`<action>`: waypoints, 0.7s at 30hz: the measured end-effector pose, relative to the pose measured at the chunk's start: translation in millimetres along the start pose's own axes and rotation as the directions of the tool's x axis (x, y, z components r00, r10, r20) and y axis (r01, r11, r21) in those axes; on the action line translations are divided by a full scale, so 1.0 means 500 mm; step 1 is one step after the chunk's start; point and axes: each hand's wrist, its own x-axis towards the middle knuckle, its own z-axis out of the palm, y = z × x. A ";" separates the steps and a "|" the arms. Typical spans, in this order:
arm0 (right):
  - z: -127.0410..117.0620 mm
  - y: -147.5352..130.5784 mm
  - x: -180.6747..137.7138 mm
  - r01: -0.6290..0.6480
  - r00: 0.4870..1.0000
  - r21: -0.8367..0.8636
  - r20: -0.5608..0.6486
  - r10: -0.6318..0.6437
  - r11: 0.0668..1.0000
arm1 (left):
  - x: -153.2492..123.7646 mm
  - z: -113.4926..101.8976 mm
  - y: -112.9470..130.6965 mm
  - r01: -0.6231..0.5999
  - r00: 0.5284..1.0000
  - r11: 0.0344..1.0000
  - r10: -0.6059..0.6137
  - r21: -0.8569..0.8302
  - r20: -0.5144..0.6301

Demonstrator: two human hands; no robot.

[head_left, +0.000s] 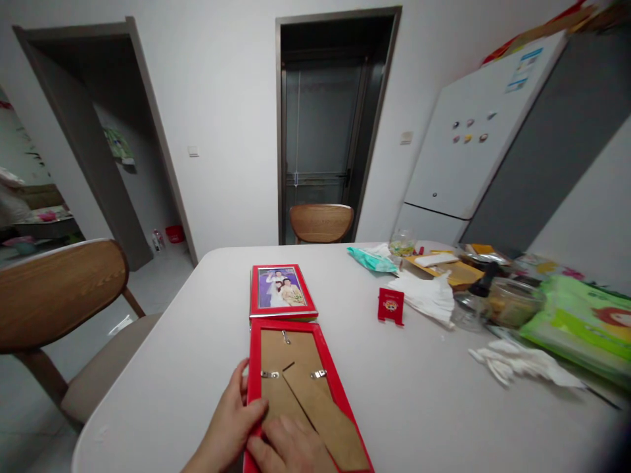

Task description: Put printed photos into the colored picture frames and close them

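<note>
A red picture frame [315,338] lies face down on the white table [424,394], its brown backing board and metal clips showing. My left hand [229,424] grips its left edge, thumb on the backing. My right hand [290,447] lies on the backing near the lower edge, fingers pressed down on it. Just beyond lies a second red frame [282,291], face up, with a photo of people in it.
At the right of the table are a small red stand [391,306], crumpled tissues [522,364], a glass jar [510,302], green packets [586,325] and papers. Wooden chairs stand at the left [54,295] and far side [321,222]. A fridge [473,151] is at the right.
</note>
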 end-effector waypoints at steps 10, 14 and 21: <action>-0.021 0.085 0.024 -0.199 0.899 0.334 0.437 0.036 0.921 | 0.076 -0.033 -0.068 -0.134 0.930 0.626 0.346 0.768 -0.120; -0.047 0.191 0.030 -0.469 0.823 0.118 0.419 0.384 0.875 | 0.081 -0.012 -0.066 -0.121 0.925 0.612 0.356 0.782 -0.135; -0.013 0.268 0.017 -0.570 0.719 -0.066 0.443 0.536 0.819 | 0.111 0.009 -0.052 -0.150 0.925 0.601 0.366 0.785 -0.103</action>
